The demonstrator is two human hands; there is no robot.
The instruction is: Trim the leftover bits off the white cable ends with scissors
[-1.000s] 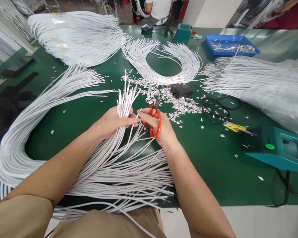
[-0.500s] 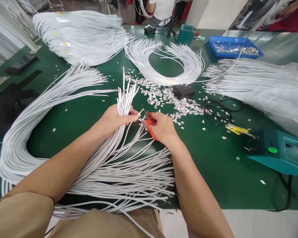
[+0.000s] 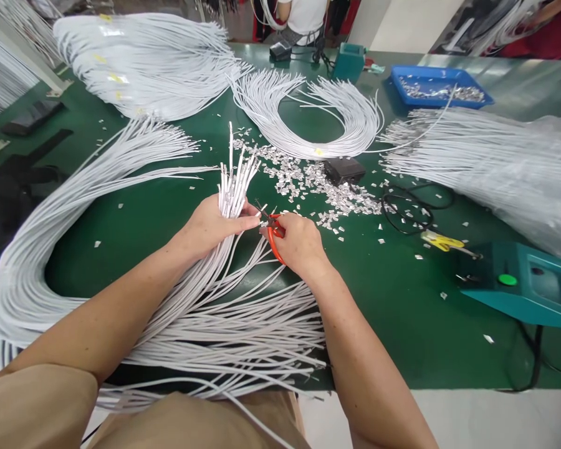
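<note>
My left hand (image 3: pixel 222 226) is closed round a bunch of white cables (image 3: pixel 234 187) whose ends stand up above the fingers. One cable end sticks out to the right between its thumb and fingers. Gripped in my right hand (image 3: pixel 300 242) are red-handled cutters (image 3: pixel 275 234), their dark jaws at that cable end. Whether the blades touch the cable I cannot tell. Below both hands, many more white cables (image 3: pixel 243 337) fan out to the right over the green table. The rest of the bundle (image 3: pixel 23 262) curves round on the left.
Small silvery scraps (image 3: pixel 303 178) lie scattered beyond my hands, around a black block (image 3: pixel 343 169). Further cable bundles (image 3: pixel 140 68) lie at the back. A blue tray (image 3: pixel 442 103) holds more scraps. At right are plastic-covered cables (image 3: pixel 486 149) and a teal device (image 3: pixel 523 287) with a green button.
The cutters have moved slightly left, closer to the cable end at my left thumb, and their handles have turned a little. The whole view has shifted slightly; my left hand keeps its hold.
</note>
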